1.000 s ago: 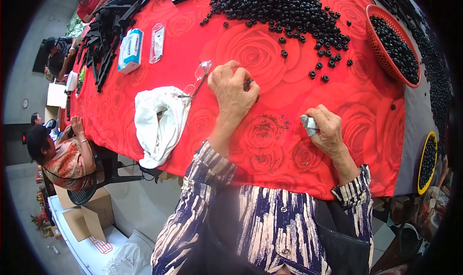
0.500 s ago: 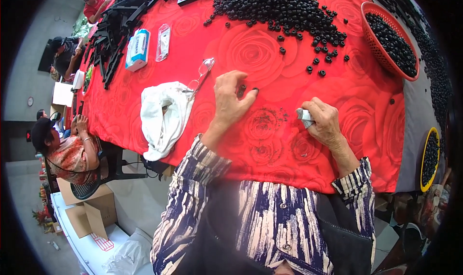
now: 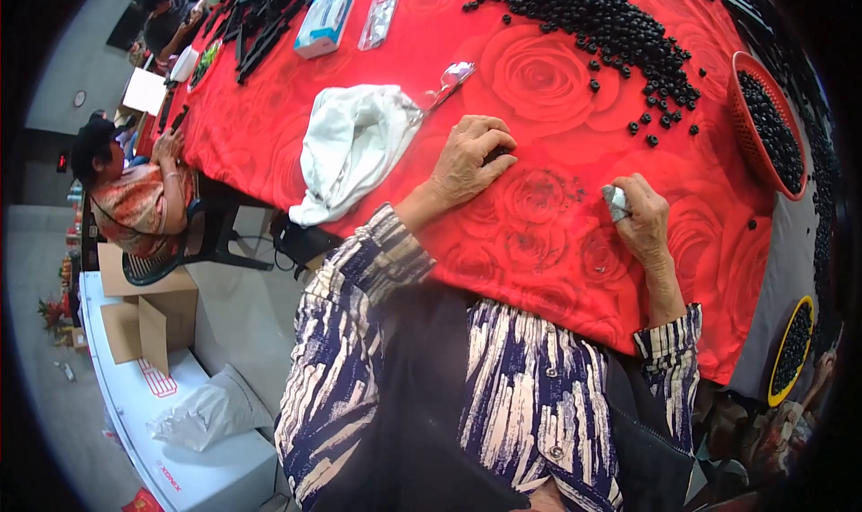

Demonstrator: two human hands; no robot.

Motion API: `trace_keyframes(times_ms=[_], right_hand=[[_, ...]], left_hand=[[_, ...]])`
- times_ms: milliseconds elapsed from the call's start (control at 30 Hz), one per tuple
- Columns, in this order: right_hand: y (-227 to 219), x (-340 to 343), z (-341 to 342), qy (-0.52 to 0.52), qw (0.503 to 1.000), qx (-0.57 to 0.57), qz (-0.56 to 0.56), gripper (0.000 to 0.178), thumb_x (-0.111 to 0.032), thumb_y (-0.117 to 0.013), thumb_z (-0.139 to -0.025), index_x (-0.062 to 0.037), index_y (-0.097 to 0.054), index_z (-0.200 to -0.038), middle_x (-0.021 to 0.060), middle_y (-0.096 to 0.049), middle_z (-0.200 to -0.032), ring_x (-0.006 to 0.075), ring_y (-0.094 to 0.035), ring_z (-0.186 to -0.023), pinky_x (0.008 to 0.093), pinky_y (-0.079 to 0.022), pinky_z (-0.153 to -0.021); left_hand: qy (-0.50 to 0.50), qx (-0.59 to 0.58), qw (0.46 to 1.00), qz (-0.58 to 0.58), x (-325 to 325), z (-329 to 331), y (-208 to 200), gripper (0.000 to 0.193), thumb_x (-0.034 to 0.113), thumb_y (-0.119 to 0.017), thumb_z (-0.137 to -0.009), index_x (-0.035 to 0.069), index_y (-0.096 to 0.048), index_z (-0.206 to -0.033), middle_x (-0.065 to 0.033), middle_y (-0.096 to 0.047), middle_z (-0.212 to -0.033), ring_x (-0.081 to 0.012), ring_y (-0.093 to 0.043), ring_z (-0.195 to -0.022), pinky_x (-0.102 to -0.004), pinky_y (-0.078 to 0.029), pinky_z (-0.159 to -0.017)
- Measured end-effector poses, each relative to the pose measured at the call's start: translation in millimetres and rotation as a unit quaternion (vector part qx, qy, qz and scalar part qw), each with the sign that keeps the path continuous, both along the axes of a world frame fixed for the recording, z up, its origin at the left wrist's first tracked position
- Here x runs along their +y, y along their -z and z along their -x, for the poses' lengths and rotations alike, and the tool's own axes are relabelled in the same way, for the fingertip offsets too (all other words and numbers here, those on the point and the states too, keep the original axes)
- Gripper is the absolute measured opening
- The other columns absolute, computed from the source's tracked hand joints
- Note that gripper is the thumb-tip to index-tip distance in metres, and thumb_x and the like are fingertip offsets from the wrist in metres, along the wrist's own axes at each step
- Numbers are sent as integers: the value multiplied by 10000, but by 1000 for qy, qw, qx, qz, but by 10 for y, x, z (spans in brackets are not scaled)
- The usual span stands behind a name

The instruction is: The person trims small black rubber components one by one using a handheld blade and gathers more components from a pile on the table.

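Observation:
My left hand (image 3: pixel 471 160) rests on the red rose-patterned tablecloth (image 3: pixel 539 283), fingers curled toward the thumb around a small black ring-like part (image 3: pixel 496 155), mostly hidden. To its right, my right hand (image 3: pixel 645 214) is closed on a short tool wrapped in grey-white material (image 3: pixel 616 203); the tool's tip cannot be made out. Dark crumbs (image 3: pixel 575 189) lie scattered on the cloth between both hands. Beyond them spreads a big heap of similar black parts (image 3: pixel 593 22), with several strays at its near edge.
A red basket (image 3: pixel 743 135) and a yellow-rimmed basket (image 3: pixel 774 386), both holding black parts, stand at the right. Left of my hands lie a white cloth (image 3: pixel 355 148) and what look like eyeglasses (image 3: pixel 449 81). Farther back is a blue-white box (image 3: pixel 325 22). A person (image 3: pixel 139 184) sits at left.
The whole view has shifted, so the table things appear farther right. The fingers of my left hand have drawn closer together over the black part. My right hand keeps its hold.

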State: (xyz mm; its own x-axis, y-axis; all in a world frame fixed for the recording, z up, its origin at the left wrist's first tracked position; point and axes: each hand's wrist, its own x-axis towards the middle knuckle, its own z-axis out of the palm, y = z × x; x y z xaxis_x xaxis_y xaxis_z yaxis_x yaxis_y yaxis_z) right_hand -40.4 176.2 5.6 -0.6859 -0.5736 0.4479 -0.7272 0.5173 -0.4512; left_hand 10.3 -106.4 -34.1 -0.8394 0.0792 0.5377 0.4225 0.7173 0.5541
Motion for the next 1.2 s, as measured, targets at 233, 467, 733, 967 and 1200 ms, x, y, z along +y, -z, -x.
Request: trace_keyframes(times_ms=[233,467,733,967,1200], right_hand=[[20,33,29,-22,1000,15,7,111,-84,-640,-787,-39,-569,-859,132,-505,-703,308,-540,-599,367,-409,-525],[123,74,66,-22,1000,10,-5,120,-87,-630,-834,-4,-570,-895,129,-531,-752,268,-547,-626,337,-427,-558],[173,70,68,-35,998,50,0,117,-83,-608,-858,4,-564,-921,97,-477,-728,171,-458,-602,292,-386,-552],[149,66,69,-9,999,34,-17,117,-88,-623,-841,-1,-563,-890,130,-507,-737,268,-525,-634,340,-428,-584],[71,108,48,-13,998,66,-14,114,-99,-626,-841,-9,-560,-867,129,-501,-714,266,-521,-611,338,-420,-556]], left_hand=[[4,-25,999,23,-307,-635,-53,208,147,-697,-749,65,-587,-905,-74,-573,-1008,-271,-510,-1007,-381,-412,-860],[-12,-8,998,63,-540,-1103,3,174,84,-648,-781,58,-542,-916,-78,-553,-996,-272,-513,-971,-377,-410,-854],[-81,17,988,127,-776,-1567,140,229,10,-629,-775,43,-531,-979,-104,-546,-1009,-292,-521,-967,-381,-414,-862],[-150,34,977,147,-815,-1923,270,262,-4,-631,-746,33,-514,-977,-130,-535,-1051,-317,-514,-993,-392,-420,-869],[-209,33,963,167,-877,-2112,418,264,7,-626,-724,34,-533,-969,-141,-526,-1073,-314,-505,-1023,-398,-408,-894]])
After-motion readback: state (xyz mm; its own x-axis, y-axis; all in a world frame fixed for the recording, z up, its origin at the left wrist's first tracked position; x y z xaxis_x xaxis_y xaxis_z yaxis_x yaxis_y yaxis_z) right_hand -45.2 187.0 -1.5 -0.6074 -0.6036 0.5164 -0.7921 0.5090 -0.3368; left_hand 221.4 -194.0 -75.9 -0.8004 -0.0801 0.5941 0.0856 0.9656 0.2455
